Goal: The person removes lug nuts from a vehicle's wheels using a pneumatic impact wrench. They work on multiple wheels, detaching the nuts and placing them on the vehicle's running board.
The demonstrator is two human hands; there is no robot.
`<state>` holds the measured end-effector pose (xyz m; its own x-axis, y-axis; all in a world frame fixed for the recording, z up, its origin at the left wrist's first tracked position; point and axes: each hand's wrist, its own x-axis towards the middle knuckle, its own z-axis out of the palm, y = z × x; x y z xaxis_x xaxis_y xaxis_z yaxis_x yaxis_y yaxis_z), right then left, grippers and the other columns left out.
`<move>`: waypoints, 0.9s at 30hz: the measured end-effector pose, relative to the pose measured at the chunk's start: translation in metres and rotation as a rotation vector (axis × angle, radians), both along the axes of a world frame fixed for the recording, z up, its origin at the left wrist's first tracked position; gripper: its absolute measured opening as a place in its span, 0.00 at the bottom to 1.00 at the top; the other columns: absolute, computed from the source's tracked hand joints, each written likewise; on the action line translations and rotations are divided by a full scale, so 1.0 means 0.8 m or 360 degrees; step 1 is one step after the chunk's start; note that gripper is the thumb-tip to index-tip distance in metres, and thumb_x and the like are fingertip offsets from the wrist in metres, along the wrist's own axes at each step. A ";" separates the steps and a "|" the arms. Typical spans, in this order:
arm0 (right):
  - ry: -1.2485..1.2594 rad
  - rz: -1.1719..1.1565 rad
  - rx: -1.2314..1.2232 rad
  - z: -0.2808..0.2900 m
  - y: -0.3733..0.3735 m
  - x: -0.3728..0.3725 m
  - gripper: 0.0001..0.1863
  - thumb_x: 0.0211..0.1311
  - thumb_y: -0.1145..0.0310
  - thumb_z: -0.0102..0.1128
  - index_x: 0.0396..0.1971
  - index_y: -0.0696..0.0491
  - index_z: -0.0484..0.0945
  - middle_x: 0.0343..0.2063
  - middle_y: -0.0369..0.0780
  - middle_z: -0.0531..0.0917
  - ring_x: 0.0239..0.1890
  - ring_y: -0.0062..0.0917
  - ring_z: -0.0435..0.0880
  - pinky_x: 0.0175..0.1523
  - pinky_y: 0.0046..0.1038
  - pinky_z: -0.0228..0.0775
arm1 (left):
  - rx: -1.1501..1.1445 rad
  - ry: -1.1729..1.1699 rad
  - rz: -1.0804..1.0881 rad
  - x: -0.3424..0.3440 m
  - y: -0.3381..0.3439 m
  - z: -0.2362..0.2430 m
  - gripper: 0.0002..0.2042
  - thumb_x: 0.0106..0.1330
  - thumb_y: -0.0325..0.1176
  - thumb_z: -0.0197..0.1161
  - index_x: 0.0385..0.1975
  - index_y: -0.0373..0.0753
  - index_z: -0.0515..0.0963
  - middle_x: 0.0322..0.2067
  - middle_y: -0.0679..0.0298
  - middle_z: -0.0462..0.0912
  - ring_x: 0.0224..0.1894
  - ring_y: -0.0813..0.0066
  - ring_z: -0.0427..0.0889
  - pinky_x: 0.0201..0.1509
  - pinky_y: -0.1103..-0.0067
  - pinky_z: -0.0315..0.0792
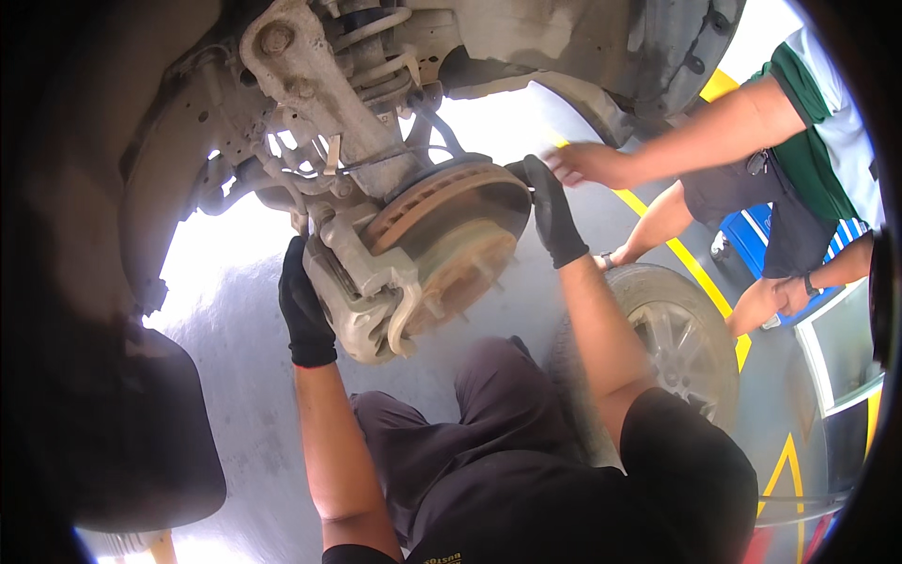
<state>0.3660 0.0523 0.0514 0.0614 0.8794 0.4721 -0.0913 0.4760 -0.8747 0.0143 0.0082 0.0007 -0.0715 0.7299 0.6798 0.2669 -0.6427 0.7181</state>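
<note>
In front of me hangs a brake disc (470, 216) with a rusty vented rim and bare wheel studs. A grey metal brake caliper (362, 287) straddles its left side. My left hand (306, 305), in a black glove, grips the caliper's outer left side, with the fingertips partly hidden behind it. At the disc's right edge my right hand (556, 211), also gloved in black, holds the rim, its fingers partly out of sight. Just beyond it, a co-worker's bare hand (592, 165) is blurred by motion.
A suspension arm (319, 94) and coil spring stand above the disc inside the wheel arch (150, 179). A wheel with tyre (681, 329) leans at my right, another person's hand touching it. Co-workers stand at the right, near a blue-and-white object (752, 235) and yellow floor lines.
</note>
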 end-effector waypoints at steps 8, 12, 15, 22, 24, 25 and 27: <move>0.0449 -0.0186 -0.0038 -0.027 0.036 -0.012 0.16 0.69 0.61 0.45 0.24 0.56 0.72 0.23 0.32 0.72 0.28 0.15 0.67 0.36 0.24 0.64 | -0.0162 -0.0385 -0.0297 0.016 -0.002 0.030 0.17 0.74 0.30 0.42 0.56 0.31 0.70 0.49 0.56 0.78 0.48 0.71 0.79 0.53 0.75 0.75; 0.0375 -0.0260 -0.0039 -0.035 0.043 -0.013 0.12 0.68 0.65 0.43 0.25 0.53 0.70 0.25 0.35 0.73 0.28 0.20 0.72 0.36 0.26 0.67 | -0.0268 -0.0525 -0.0404 0.017 0.000 0.033 0.18 0.74 0.34 0.44 0.57 0.31 0.70 0.50 0.57 0.78 0.49 0.71 0.79 0.54 0.75 0.75; -0.0003 -0.0633 0.0238 -0.043 0.050 -0.016 0.14 0.65 0.69 0.42 0.20 0.59 0.67 0.15 0.40 0.68 0.21 0.22 0.64 0.29 0.29 0.61 | -0.0501 -0.1000 -0.0740 0.014 0.005 0.034 0.18 0.73 0.36 0.47 0.57 0.32 0.70 0.49 0.57 0.78 0.49 0.71 0.79 0.54 0.74 0.75; -0.0407 -0.1005 0.0543 -0.036 0.043 -0.024 0.12 0.58 0.73 0.45 0.15 0.57 0.66 0.14 0.47 0.70 0.17 0.34 0.68 0.25 0.34 0.61 | -0.0007 0.0027 -0.0066 -0.001 0.005 0.024 0.18 0.68 0.31 0.55 0.56 0.33 0.69 0.47 0.57 0.79 0.45 0.69 0.82 0.52 0.74 0.76; -0.0528 -0.1062 0.0561 -0.040 0.059 -0.013 0.12 0.57 0.74 0.45 0.14 0.57 0.66 0.14 0.47 0.70 0.17 0.34 0.68 0.25 0.34 0.61 | 0.0219 0.0570 0.0314 0.007 0.001 0.030 0.19 0.66 0.30 0.58 0.56 0.33 0.69 0.47 0.56 0.80 0.45 0.69 0.82 0.50 0.74 0.77; -0.0583 -0.1098 0.0548 -0.049 0.059 -0.010 0.12 0.57 0.74 0.44 0.14 0.57 0.65 0.14 0.47 0.70 0.17 0.34 0.68 0.25 0.34 0.61 | 0.0238 0.0631 0.0356 0.010 -0.002 0.033 0.19 0.65 0.30 0.59 0.56 0.33 0.69 0.46 0.56 0.80 0.45 0.69 0.82 0.50 0.74 0.77; -0.0555 -0.1013 0.0527 -0.048 0.059 -0.014 0.12 0.57 0.74 0.45 0.14 0.58 0.65 0.14 0.47 0.70 0.17 0.34 0.67 0.25 0.34 0.60 | 0.0104 0.0360 0.0193 0.008 -0.008 0.035 0.21 0.63 0.29 0.62 0.55 0.32 0.69 0.45 0.55 0.80 0.45 0.69 0.82 0.50 0.74 0.77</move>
<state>0.3548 0.0995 0.0133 0.3055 0.5355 0.7873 0.5384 0.5849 -0.6067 0.0208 0.0017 0.0286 0.0035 0.6793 0.7339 0.4940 -0.6393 0.5894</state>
